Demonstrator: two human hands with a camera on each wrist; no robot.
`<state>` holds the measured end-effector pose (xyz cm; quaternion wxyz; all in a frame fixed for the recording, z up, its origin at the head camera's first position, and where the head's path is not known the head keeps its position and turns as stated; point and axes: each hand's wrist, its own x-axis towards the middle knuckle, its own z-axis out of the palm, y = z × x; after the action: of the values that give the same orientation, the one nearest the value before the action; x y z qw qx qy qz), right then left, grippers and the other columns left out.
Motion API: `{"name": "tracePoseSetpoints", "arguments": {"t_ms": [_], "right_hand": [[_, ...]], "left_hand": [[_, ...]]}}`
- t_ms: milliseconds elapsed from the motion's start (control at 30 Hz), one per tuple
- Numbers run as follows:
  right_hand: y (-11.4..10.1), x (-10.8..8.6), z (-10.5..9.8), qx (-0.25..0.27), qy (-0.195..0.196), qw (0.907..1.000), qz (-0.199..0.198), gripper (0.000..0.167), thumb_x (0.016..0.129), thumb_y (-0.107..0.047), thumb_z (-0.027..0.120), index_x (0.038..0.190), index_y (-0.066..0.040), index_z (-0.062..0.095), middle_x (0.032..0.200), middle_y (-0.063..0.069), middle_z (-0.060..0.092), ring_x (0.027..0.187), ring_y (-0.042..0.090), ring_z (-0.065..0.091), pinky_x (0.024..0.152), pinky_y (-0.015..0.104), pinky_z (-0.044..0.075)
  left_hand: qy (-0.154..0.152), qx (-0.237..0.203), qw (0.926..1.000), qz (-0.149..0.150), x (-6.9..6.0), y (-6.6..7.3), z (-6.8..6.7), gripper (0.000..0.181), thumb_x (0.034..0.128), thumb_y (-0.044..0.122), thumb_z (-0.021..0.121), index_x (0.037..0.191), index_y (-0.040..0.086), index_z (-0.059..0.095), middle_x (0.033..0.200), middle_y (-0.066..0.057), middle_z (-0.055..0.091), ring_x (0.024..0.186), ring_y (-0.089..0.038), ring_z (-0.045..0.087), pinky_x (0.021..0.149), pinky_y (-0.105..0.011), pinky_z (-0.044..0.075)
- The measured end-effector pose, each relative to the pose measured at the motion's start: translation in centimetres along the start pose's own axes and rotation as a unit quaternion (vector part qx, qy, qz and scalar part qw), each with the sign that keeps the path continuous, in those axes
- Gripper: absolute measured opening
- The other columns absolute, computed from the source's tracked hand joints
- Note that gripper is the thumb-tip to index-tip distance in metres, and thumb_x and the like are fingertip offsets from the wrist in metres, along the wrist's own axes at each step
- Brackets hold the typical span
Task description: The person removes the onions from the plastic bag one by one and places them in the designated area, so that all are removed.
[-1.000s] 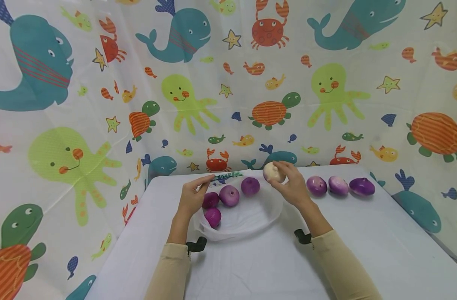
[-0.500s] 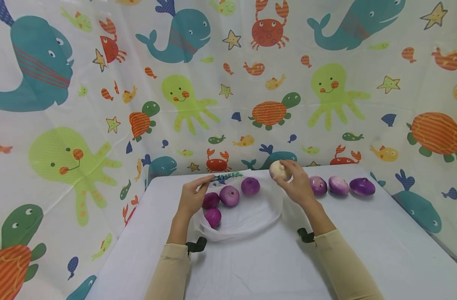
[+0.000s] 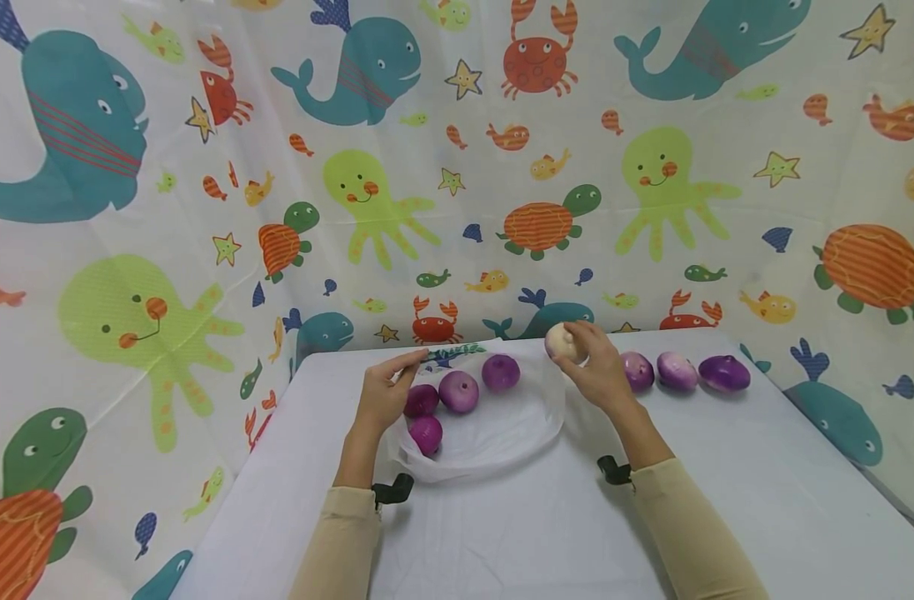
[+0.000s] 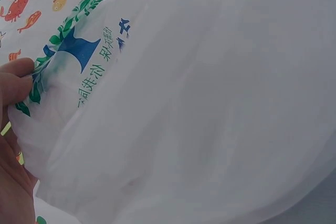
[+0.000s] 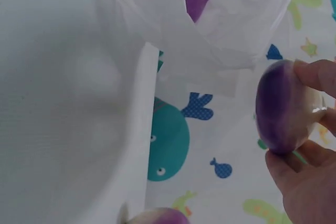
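L hand (image 3: pixel 384 393) pinches the bag (image 3: pixel 505 446) by its printed far-left edge; R hand (image 3: pixel 595 368) grips a white-&-purple onion (image 3: pixel 557 343) btwn thumb & fingers, held up off the table (image 3: pixel 756 500) nr the bag's far R side. 4 purple onions (image 3: pixel 459 392) sit in the bag, 3 more (image 3: pixel 677 372) in a row further R, sea-animal curtain (image 3: pixel 471 162) behind.

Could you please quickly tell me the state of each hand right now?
Left hand: closed, pinching the edge of the white bag.
Right hand: closed, holding a purple-and-white vegetable.
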<state>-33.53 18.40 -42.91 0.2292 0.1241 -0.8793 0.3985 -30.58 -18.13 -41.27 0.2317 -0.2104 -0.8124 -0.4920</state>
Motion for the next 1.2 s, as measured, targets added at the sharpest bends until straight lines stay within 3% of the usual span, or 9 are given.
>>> {"name": "tracePoseSetpoints", "arguments": {"t_ms": [133,333,500,667,1200], "right_hand": [[0.6,0.0,0.2,-0.007,-0.003,1.0,0.005,0.062,0.094,-0.021,0.079,0.149,-0.009,0.053,0.155,0.021,0.048,0.144,0.045,0.046,0.115,0.064,0.045],[1.4,0.2,0.2,-0.008,-0.01,0.9998,0.014,0.061,0.096,-0.018,0.076,0.15,-0.007,0.051,0.158,0.023,0.044,0.148,0.046,0.04,0.119,0.066,0.038],[1.9,0.2,0.0,0.003,-0.015,0.9991,0.04,0.06,0.097,-0.018,0.074,0.151,-0.008,0.049,0.16,0.024,0.038,0.147,0.049,0.039,0.119,0.069,0.036],[2.1,0.2,-0.1,-0.001,-0.025,0.9979,0.059,0.06,0.098,-0.018,0.073,0.152,-0.01,0.047,0.158,0.022,0.039,0.144,0.048,0.042,0.118,0.068,0.037],[2.9,-0.1,-0.1,-0.003,-0.04,0.9968,0.069,0.058,0.098,-0.017,0.071,0.151,-0.008,0.049,0.154,0.02,0.043,0.143,0.046,0.043,0.12,0.068,0.036]], "left_hand": [[0.001,0.0,1.0,0.002,-0.1,0.4,-0.1,0.029,0.1009,-0.007,0.058,0.125,-0.003,0.073,0.128,-0.018,0.073,0.126,-0.037,0.067,0.107,-0.049,0.053],[0.007,-0.008,0.9999,-0.002,-0.1,0.5,-0.1,0.029,0.1008,-0.008,0.058,0.125,-0.002,0.073,0.127,-0.02,0.073,0.126,-0.038,0.067,0.108,-0.056,0.052],[0.006,-0.013,0.9999,0.002,0.0,0.6,-0.1,0.029,0.1004,-0.009,0.058,0.124,-0.003,0.073,0.127,-0.02,0.073,0.126,-0.039,0.067,0.108,-0.059,0.052],[0.004,-0.01,0.9999,-0.001,0.0,0.6,0.0,0.029,0.1004,-0.009,0.058,0.124,-0.003,0.073,0.127,-0.02,0.073,0.126,-0.039,0.067,0.108,-0.056,0.053],[-0.004,-0.011,0.9999,-0.009,-0.1,0.5,0.0,0.029,0.1013,-0.007,0.058,0.125,-0.002,0.073,0.128,-0.018,0.073,0.127,-0.037,0.067,0.109,-0.049,0.053]]}}
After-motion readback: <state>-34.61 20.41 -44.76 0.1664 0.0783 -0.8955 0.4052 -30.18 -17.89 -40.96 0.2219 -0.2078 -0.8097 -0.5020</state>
